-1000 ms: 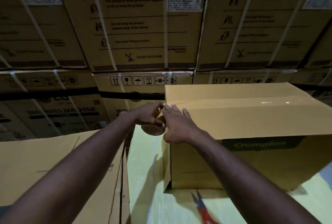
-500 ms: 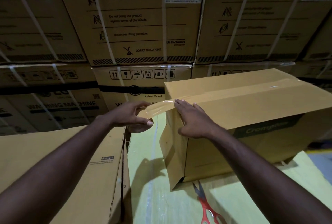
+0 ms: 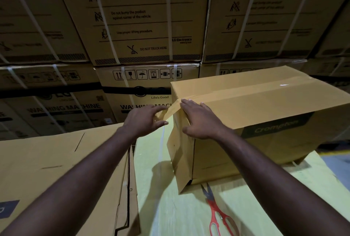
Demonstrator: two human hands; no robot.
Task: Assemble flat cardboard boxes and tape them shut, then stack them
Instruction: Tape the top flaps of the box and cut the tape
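The box (image 3: 261,120) has tilted further; your left hand (image 3: 144,120) grips the taut tape (image 3: 170,110), your right hand (image 3: 200,120) presses flat, fingers spread, on its taped seam.

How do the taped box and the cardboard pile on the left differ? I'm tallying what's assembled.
The taped box stands folded up into shape; the cardboard pile lies flat, several sheets stacked. The box carries a glossy tape strip along its top seam, pulled off the end by the left hand while the right hand steadies the corner; the pile shows no tape. Both are plain tan cardboard.
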